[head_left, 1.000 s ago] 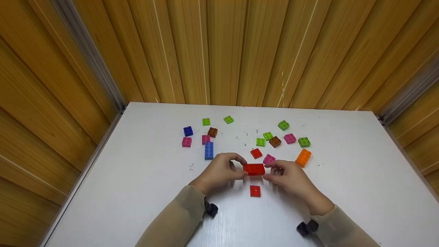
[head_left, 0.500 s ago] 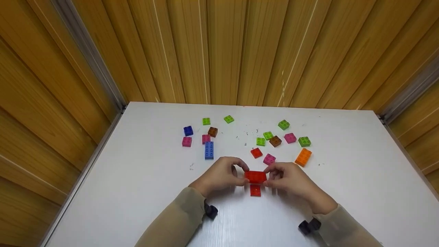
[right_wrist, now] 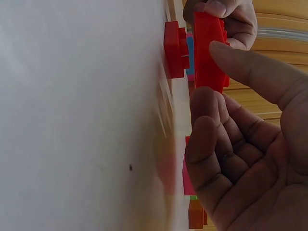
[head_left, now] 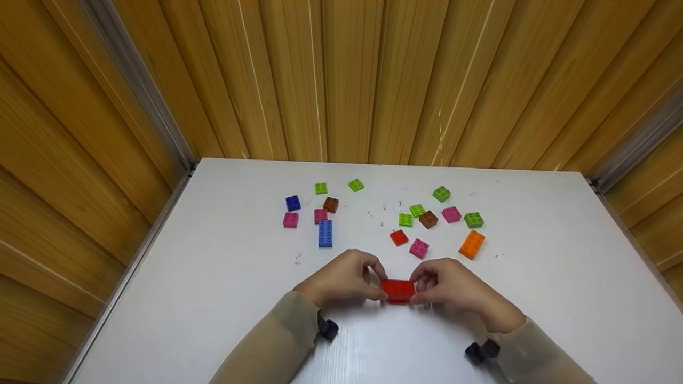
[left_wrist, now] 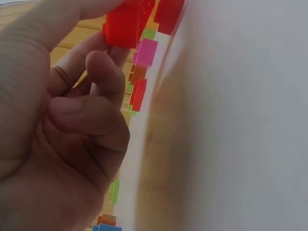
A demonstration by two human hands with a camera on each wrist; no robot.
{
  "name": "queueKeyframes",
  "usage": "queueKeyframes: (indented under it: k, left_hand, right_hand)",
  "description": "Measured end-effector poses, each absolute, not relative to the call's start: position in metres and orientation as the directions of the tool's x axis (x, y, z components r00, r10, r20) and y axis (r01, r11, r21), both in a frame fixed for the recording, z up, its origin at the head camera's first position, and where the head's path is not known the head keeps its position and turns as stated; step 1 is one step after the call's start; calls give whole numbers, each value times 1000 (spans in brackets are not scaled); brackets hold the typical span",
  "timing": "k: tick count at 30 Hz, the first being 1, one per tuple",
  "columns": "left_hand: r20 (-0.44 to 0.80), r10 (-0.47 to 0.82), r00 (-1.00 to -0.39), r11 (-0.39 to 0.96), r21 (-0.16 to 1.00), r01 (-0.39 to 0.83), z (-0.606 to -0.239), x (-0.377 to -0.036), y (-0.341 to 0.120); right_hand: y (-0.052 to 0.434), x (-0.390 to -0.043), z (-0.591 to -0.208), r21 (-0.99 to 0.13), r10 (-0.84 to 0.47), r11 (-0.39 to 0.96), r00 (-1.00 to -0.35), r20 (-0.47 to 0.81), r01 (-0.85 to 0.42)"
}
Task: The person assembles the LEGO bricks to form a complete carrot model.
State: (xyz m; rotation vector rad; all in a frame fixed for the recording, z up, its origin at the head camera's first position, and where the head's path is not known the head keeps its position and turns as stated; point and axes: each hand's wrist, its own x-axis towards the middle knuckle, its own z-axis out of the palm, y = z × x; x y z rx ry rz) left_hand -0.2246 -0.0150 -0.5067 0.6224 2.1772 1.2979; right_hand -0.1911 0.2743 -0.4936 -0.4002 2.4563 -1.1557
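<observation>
Head view: two hands at work over the near middle of a white table (head_left: 240,266). The left hand (head_left: 344,277) pinches the left end of a long red brick (head_left: 398,288) between thumb and fingers; the right hand (head_left: 453,288) pinches its right end in the same manner. The long brick is held level, studs up, above a small red brick (right_wrist: 173,50) that rests on the tabletop; the right wrist view shows a narrow gap between the two. Farther off, from near to far, lie a pink brick (head_left: 419,248) and a square red brick (head_left: 398,238). At right, an orange brick (head_left: 471,245) lies obliquely. At left, a long blue brick (head_left: 325,233) points away from the person, with a brown brick (head_left: 331,205) beyond it. Wood-patterned panels (head_left: 347,80) stand behind the far edge.
</observation>
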Motion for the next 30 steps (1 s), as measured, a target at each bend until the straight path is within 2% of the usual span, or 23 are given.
queueKeyframes:
  k: [15,30]
  left_hand:
    - [-206,625,-753,454,881,135,-510,-222,-13]
    - [-200,661,-723,439,885,157,-510,-224,-11]
  right_hand:
    - [272,-188,-493,-789,-437,612,-857,-273,-61]
    - [272,-188,-493,-809,-466,580,-854,-233,-96]
